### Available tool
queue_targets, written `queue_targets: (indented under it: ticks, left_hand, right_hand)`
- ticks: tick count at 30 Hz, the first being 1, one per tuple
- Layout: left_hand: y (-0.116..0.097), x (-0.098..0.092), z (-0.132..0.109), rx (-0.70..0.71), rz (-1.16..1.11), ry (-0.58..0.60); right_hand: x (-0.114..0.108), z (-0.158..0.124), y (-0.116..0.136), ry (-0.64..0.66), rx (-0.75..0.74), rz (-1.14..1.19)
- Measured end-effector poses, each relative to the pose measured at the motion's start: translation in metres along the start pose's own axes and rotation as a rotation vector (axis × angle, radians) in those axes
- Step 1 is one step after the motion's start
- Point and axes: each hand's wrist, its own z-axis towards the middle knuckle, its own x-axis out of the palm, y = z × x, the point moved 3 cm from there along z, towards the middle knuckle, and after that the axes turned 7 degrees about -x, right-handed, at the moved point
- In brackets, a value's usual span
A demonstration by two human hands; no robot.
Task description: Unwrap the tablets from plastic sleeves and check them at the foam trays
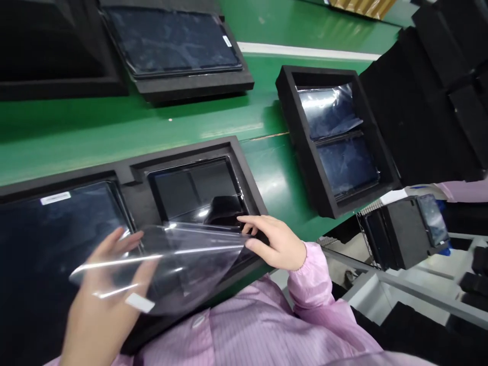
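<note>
A sheet of clear protective film (198,264) with a small white label sags between my two hands, above a dark glass screen panel (190,185). My right hand (276,241) has the film's right corner between thumb and fingers. At the film's left end, my left hand (109,290) shows partly through the plastic, its fingers spread apart. The bare, shiny panel lies in the right recess of a black foam tray (127,190). Left of it is another panel (87,213) with a white label, partly covered by my left hand.
Behind the tray, another foam tray (198,86) carries a film-covered panel on the green bench (263,117). To the right stands a deep foam box (312,157) with two panels inside. Black foam pieces (419,112) are piled beyond it. A metal frame (412,290) runs below at right.
</note>
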Motion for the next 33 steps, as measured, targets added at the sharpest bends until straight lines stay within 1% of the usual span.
queue_targets:
  ticks: [2, 4, 6, 8, 10, 11, 12, 14, 16, 17, 19, 21, 26, 31, 33]
  left_hand:
    - [-0.015, 0.004, 0.002, 0.009, 0.090, 0.051]
    - [-0.026, 0.009, 0.002, 0.071, 0.234, 0.072]
    - [-0.030, 0.012, 0.000, 0.136, 0.329, 0.069]
    - [-0.029, 0.015, -0.002, 0.187, 0.366, 0.063]
    - [-0.024, 0.016, -0.005, 0.212, 0.381, 0.048]
    - [-0.021, 0.017, -0.005, 0.221, 0.388, 0.041]
    - [-0.019, 0.018, -0.006, 0.231, 0.392, 0.039]
    - [-0.015, 0.021, -0.006, 0.258, 0.392, 0.044]
    - [-0.014, 0.022, -0.005, 0.280, 0.383, 0.049]
    - [-0.013, 0.023, -0.005, 0.288, 0.379, 0.053]
    - [-0.010, 0.024, -0.004, 0.295, 0.370, 0.054]
    - [-0.006, 0.024, -0.004, 0.300, 0.364, 0.052]
    - [0.003, 0.025, -0.002, 0.312, 0.381, 0.081]
    - [-0.003, 0.022, -0.002, 0.283, 0.336, 0.073]
    - [-0.006, 0.024, -0.003, 0.273, 0.338, 0.084]
  right_hand:
    - [-0.001, 0.001, 0.005, 0.087, -0.010, -0.037]
    - [-0.003, 0.003, 0.008, 0.182, -0.024, -0.058]
    - [-0.003, 0.007, 0.009, 0.259, -0.008, -0.116]
    - [-0.001, 0.015, 0.005, 0.278, 0.072, -0.199]
    - [0.003, 0.027, 0.001, 0.244, 0.182, -0.233]
    - [0.005, 0.033, -0.001, 0.222, 0.225, -0.192]
    - [0.008, 0.039, -0.003, 0.197, 0.259, -0.098]
    - [0.013, 0.048, -0.006, 0.129, 0.326, 0.222]
    - [0.018, 0.052, -0.009, 0.036, 0.401, 0.571]
    - [0.020, 0.053, -0.010, -0.012, 0.434, 0.701]
    - [0.022, 0.055, -0.012, -0.077, 0.471, 0.851]
    - [0.023, 0.058, -0.013, -0.102, 0.479, 0.914]
    - [0.019, 0.059, -0.015, -0.078, 0.498, 0.931]
    - [0.023, 0.061, -0.016, -0.097, 0.526, 0.923]
    - [0.024, 0.062, -0.017, -0.094, 0.545, 0.882]
